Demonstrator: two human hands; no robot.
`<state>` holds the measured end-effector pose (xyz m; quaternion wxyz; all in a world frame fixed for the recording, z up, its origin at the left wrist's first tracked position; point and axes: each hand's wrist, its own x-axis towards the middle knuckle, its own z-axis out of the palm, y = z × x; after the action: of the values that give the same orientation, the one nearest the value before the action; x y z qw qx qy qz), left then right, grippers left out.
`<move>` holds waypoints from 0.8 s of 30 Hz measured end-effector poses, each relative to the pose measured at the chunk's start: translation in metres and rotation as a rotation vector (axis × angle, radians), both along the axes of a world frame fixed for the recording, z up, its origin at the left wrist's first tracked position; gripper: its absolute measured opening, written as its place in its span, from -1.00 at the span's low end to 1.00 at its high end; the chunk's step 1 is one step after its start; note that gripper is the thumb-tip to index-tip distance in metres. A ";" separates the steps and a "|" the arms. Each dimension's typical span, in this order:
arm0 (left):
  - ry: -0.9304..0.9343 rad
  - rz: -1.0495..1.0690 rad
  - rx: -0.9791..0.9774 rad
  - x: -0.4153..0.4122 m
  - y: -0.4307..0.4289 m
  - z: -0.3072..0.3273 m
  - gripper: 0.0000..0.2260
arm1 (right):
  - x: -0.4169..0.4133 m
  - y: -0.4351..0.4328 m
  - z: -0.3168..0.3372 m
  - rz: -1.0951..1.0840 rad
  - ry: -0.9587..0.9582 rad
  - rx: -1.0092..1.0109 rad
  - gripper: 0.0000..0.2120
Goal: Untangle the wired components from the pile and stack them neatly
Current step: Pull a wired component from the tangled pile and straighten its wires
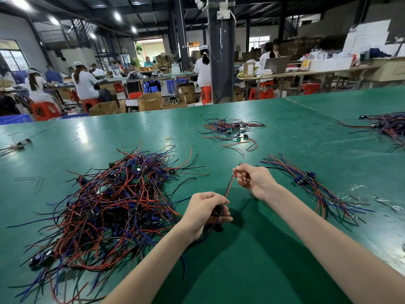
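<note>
A big tangled pile (114, 200) of red, blue and black wires with small circuit boards lies on the green table at left. My left hand (206, 211) grips one wired component (219, 209) by its black body, right of the pile; its blue and black leads hang down below the wrist. My right hand (254, 181) pinches the far end of that component's red and black wires (229, 186), drawn taut between both hands. To the right lies a neat stack (306, 181) of straightened components, wires running parallel.
A smaller loose bundle (230, 130) lies farther back at centre, another pile (388, 126) at far right, and a few pieces (18, 145) at far left. The green table (285, 249) stretches wide. Seated workers and cardboard boxes fill the background.
</note>
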<state>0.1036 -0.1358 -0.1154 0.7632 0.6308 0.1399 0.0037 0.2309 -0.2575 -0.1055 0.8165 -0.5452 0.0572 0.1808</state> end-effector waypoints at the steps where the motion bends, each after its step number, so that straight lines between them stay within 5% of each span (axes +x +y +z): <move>1: -0.003 -0.001 0.000 0.000 0.001 0.000 -0.82 | 0.001 -0.001 0.001 0.006 0.008 0.006 -0.84; 11: -0.017 -0.009 0.008 0.001 0.002 0.000 -0.83 | 0.001 0.001 -0.001 -0.079 -0.214 -0.155 -0.83; 24: -0.065 -0.026 -0.011 0.000 0.002 0.003 -0.80 | 0.003 -0.005 0.005 -0.024 0.232 0.273 -0.79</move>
<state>0.1037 -0.1342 -0.1124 0.7708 0.6280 0.1067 0.0133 0.2338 -0.2625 -0.1005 0.8730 -0.4041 0.1325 0.2387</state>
